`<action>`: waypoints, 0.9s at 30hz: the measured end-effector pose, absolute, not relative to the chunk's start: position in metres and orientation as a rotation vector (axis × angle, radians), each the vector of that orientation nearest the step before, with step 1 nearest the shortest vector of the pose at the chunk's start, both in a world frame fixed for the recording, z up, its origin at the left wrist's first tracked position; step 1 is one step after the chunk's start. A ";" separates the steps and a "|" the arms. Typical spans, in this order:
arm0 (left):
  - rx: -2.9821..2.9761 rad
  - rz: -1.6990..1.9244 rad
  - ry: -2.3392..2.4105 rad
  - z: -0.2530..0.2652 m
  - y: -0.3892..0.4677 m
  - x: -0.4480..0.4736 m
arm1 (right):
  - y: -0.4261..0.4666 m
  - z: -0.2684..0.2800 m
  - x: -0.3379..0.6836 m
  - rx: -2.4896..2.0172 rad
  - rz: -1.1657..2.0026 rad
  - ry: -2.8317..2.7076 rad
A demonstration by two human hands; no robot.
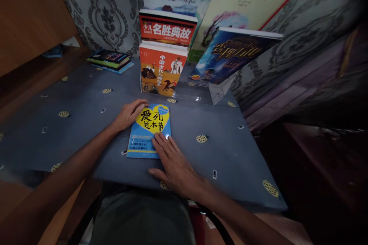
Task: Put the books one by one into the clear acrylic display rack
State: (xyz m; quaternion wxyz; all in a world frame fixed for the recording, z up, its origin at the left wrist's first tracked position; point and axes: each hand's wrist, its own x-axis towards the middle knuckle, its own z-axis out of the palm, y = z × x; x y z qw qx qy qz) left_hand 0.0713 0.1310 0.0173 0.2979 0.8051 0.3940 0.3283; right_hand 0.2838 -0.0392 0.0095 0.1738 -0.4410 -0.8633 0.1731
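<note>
A blue book (143, 141) with a yellow heart and black Chinese lettering lies closed, cover up, on the grey-blue table covering (189, 160). At the book's upper left edge rests my left hand (129, 115), its fingers stretched over the corner. My right hand (174, 162) lies flat with fingers apart, its fingertips on the lower right of the cover and its thumb out over the table. Neither hand grasps the book; part of its lower right is hidden under my right fingers.
Behind the book, a clear acrylic stand (192, 93) holds an orange book (162, 69), a red book (169, 28) and a dark blue book (227, 57). Larger books, one pale green (250, 4), stand behind. A small book stack (110, 60) lies back left, near patterned wallpaper (106, 11).
</note>
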 end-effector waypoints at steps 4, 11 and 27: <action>2.139 0.868 1.049 0.017 0.131 0.071 | -0.024 0.015 0.287 -1.279 0.573 -2.417; 2.134 0.874 1.051 0.019 0.130 0.072 | 0.030 0.009 0.283 -1.376 0.595 -2.353; 2.236 0.892 1.200 0.011 0.131 0.071 | 0.091 -0.007 0.280 -1.543 0.479 -2.161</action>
